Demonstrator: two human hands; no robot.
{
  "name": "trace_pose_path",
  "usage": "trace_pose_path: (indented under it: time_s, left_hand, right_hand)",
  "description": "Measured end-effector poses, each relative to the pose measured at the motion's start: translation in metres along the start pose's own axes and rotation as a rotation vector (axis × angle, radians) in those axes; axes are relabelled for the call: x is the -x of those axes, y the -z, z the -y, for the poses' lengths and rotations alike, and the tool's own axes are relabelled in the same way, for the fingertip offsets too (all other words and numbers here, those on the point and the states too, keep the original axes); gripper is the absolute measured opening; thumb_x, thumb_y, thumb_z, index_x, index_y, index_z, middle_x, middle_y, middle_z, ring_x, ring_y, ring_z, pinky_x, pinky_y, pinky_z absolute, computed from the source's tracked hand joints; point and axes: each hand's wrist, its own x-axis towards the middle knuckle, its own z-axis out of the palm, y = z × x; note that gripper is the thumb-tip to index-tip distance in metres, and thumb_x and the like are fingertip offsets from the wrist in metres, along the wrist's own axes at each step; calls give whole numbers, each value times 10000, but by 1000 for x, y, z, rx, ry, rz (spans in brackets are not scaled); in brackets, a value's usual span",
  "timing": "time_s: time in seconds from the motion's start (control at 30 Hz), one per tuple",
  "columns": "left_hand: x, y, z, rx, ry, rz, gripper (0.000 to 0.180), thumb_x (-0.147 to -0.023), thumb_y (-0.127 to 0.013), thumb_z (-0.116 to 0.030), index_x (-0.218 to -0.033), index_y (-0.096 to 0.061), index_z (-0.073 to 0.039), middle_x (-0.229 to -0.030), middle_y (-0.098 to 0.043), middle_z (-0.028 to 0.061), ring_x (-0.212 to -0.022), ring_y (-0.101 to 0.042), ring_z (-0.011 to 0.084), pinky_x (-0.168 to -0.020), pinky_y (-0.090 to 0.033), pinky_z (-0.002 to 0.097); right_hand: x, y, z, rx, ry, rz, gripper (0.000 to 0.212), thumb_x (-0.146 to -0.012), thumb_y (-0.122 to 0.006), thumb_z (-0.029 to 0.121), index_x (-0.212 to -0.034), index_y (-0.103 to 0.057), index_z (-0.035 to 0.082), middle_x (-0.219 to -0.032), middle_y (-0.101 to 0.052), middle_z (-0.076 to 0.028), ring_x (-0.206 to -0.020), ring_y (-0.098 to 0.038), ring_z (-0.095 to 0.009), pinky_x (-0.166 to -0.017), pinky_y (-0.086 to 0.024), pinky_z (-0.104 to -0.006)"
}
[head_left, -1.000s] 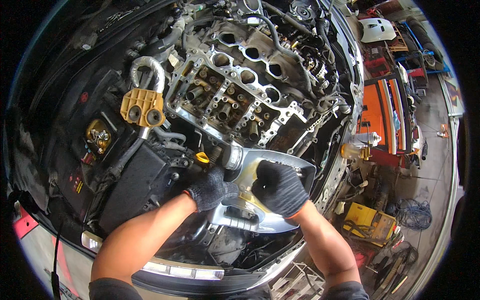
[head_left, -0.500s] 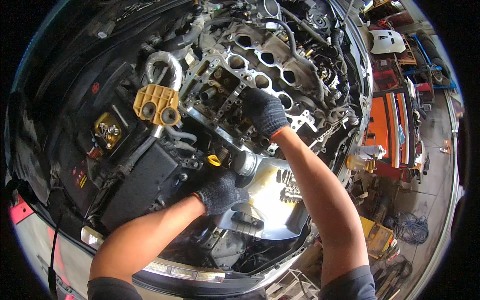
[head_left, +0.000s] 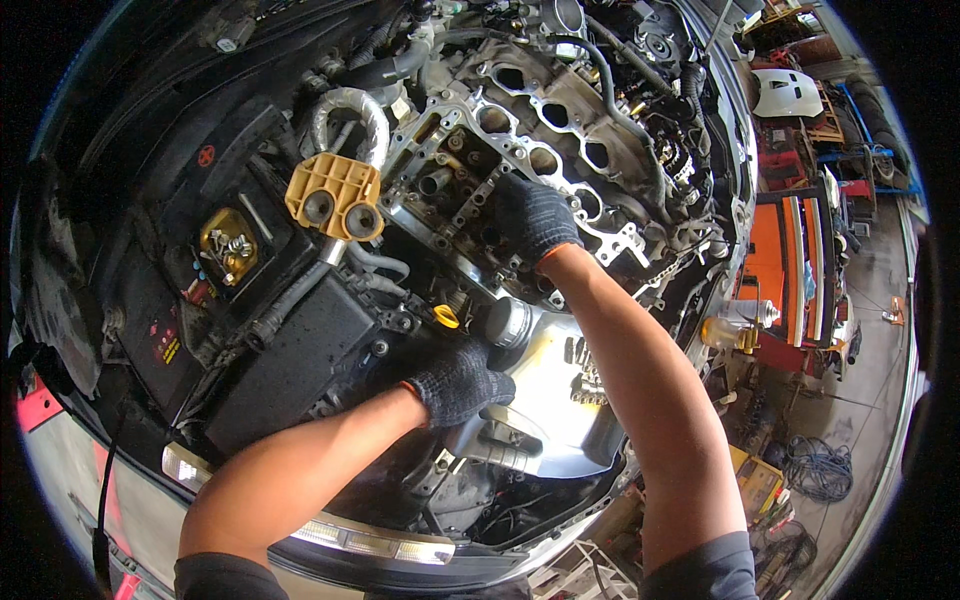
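Observation:
My right hand (head_left: 540, 215), in a dark knit glove, reaches down into the open engine head (head_left: 455, 190). Its fingertips are hidden among the metal parts, so what they hold cannot be seen. A pale plastic jug (head_left: 560, 425) with a grey cap (head_left: 508, 322) lies on its side in front of the engine. Dark gloved too, my left hand (head_left: 460, 385) is closed at the jug's left edge, its thumb over the plastic and the other fingers partly hidden. Several small metal engine parts (head_left: 588, 383) are laid out on the jug, beside my right forearm.
A tan bracket (head_left: 335, 195) with two round holes stands left of the engine head. Loose bolts fill a small tray (head_left: 230, 250) farther left. The yellow dipstick handle (head_left: 445, 317) sticks up near the jug cap. An orange tool cabinet (head_left: 775, 260) stands beyond the car's right edge.
The whole scene has shifted slightly to the right as my view moved. Both hands keep nearly the same places relative to the engine and the jug.

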Motion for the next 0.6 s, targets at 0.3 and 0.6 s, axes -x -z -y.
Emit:
trace_pose_path:
  time_s: [0.3,0.6]
  left_hand:
    - [1,1,-3,129,12,-26,538,-803,-876,-165,-1252,-667,45,-1162,-724,228,-1096,-684,345,-1002,-542,436]
    - [-2,7,-8,54,31,42,471,-809,-840,-134,-1220,-676,29,-1062,-735,175,-958,-702,288,-875,-586,415]
  right_hand:
    - [-1,14,9,9,19,42,252,-922,-617,290,-1028,-757,109,-931,-745,-225,-893,-725,-463,-765,-570,-560]
    - [-2,19,14,17,1,81,297,-898,-639,326,-1058,-769,112,-942,-748,-232,-914,-732,-452,-775,-575,-552]
